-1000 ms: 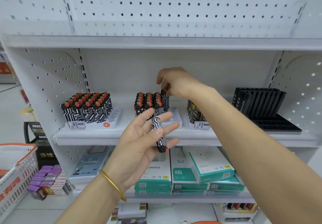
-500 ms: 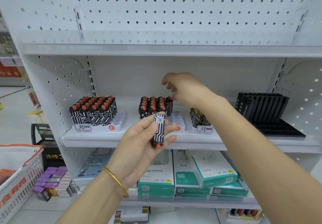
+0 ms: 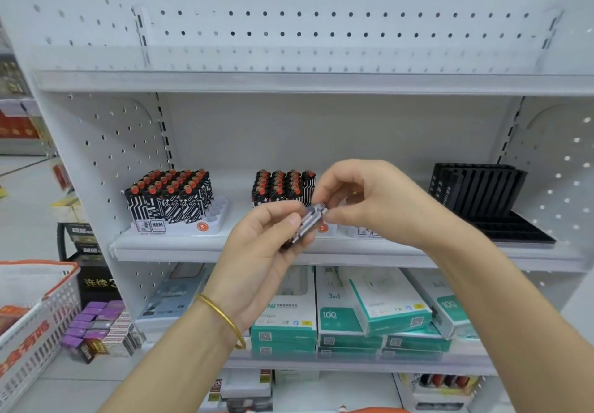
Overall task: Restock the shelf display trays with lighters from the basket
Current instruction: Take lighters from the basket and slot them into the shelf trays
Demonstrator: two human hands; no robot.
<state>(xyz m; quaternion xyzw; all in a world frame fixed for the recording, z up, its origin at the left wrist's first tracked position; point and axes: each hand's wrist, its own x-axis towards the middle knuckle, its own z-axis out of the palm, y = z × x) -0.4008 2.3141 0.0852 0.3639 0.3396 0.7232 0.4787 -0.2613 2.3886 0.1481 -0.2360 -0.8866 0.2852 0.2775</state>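
White pegboard shop shelving fills the head view. Landmark is the middle tray (image 3: 323, 228) on the mid shelf (image 3: 199, 252). Its rear rows are packed with red-capped stocked lighters (image 3: 283, 187) and its front is mostly hidden behind the hands.

Just in front of the middle tray, one loose lighter (image 3: 309, 222) is held in the air, tilted and motion-blurred; which end is the cap is unclear. The left hand (image 3: 257, 252) has its grip closed round the lower part, fingers curled under and thumb on top. The right hand (image 3: 369, 200) has its grip closed to a thumb-and-forefinger pinch on the upper end. This looks like a hand-to-hand pass: the left feeds and the right takes the end, probably so it can drop the lighter upright into a pocket.

Well left of the middle tray, the left tray (image 3: 180, 229) is nearly full, with a few open pockets at its right end. Well right of it stands a black rack (image 3: 501, 216), slotted and holding no lighters. Far left and below, the basket (image 3: 38, 310) sits at the frame edge, a supply spot kept within the left arm's reach. Below the middle tray, teal boxes (image 3: 369, 310) are stacked on the lower shelf, and purple boxes (image 3: 96, 322) lie below-left.

Judgement: restock is mid-way and this lighter is not yet seated.
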